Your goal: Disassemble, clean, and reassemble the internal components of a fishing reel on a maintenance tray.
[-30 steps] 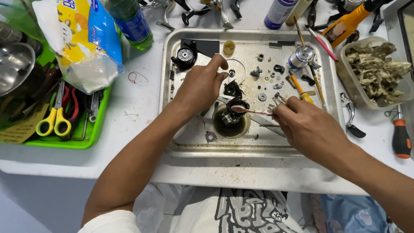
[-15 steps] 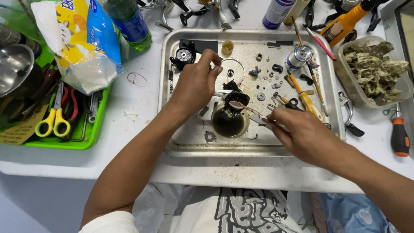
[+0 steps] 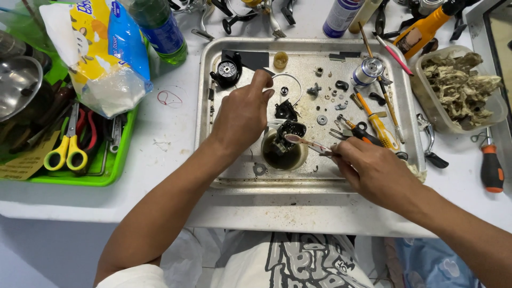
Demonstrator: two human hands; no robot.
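In the metal tray (image 3: pixel 213 106) on the white table (image 3: pixel 160 138), all places told from the small cup of dark liquid (image 3: pixel 282 154) near its front edge:
Step in hand: brushing a black machine part (image 3: pixel 290 129) over the cup; judged to be cleaning of one piece among many taken apart.
Right hand (image 3: pixel 373 170): right of the cup, fingers closed on a toothbrush (image 3: pixel 306 143), bristle end on the part.
Left hand (image 3: pixel 242 114): left of the cup and behind it, thumb and forefinger stretched toward a thin wire ring (image 3: pixel 290 85); whether it pinches anything, I cannot tell.
Next move calls for: short strokes and a steady part, judging by its perch on the cup's rim.
Hard to make out: the part's underside, the small washers and screws (image 3: pixel 325 106) behind the cup.
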